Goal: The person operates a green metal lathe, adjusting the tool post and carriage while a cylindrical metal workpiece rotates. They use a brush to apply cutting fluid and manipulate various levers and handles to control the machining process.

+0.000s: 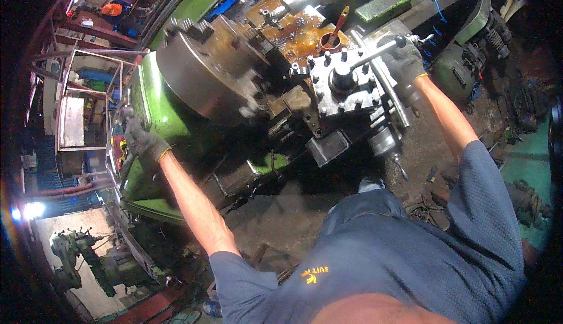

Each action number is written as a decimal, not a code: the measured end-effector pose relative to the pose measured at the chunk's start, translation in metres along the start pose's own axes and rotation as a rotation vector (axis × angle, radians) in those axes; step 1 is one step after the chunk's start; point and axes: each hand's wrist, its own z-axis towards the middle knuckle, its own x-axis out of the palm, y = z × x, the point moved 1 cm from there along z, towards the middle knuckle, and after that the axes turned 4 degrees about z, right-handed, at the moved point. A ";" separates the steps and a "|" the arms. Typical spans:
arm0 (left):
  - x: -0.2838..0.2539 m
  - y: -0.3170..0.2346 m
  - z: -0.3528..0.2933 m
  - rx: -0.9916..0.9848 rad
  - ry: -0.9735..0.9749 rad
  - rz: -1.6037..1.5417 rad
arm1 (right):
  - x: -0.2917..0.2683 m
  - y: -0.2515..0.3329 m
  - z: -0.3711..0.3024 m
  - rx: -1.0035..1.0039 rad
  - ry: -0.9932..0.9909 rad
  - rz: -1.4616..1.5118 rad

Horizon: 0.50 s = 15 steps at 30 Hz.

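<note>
I stand at a green metal lathe (pixel 170 98). My left hand (pixel 145 141), in a dark grey glove, lies bent at the left end of the headstock, by a red and yellow patch (pixel 119 148). What its fingers close on is hidden. My right hand (pixel 404 65), gloved alike, curls beyond the square tool post (pixel 345 83), close to a bent metal bar (pixel 384 83); its grip is masked. A lever with a black knob (pixel 400 41) rises from the tool post near that hand. Between my hands, the large chuck (pixel 196 72) has jaws smeared by motion.
A red-handled brush (pixel 340 22) stands in a small pot (pixel 330 42) on an oily, brown-wet surface (pixel 287 34). Crank handles (pixel 399 163) jut toward me below the tool post. Metal racks (pixel 88 98) and another machine (pixel 88 259) stand left; metal parts (pixel 428 207) lie on the floor at right.
</note>
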 end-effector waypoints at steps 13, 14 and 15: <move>0.004 -0.017 -0.005 0.010 -0.009 -0.080 | -0.007 0.010 -0.001 0.150 0.066 0.109; 0.002 -0.018 -0.006 0.033 0.009 -0.031 | -0.008 0.008 -0.002 0.164 0.075 0.133; 0.001 -0.019 -0.007 0.055 0.025 0.019 | -0.008 0.008 0.002 0.197 0.141 0.037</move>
